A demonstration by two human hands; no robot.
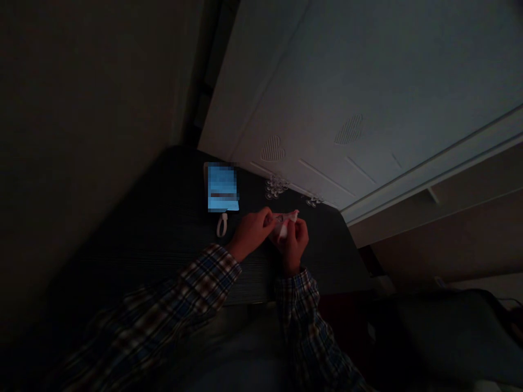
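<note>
Both hands meet over a dark table [253, 277] in dim light. My left hand [251, 233] is closed on the left side of a small, pale pinkish packet [283, 228]. The fingers of my right hand [296, 242] pinch the packet's upper right corner. It looks like thin, crumpled plastic; its contents are too dark to tell. Just left of my left hand lies a white loop [222, 225], below a lit bluish screen or device [223, 188].
A large white panel with heart-shaped grooves [368, 98] rises behind the table. Clusters of small shiny rings [276, 187] lie at its foot. A dark chair-like shape [449, 332] is at the lower right.
</note>
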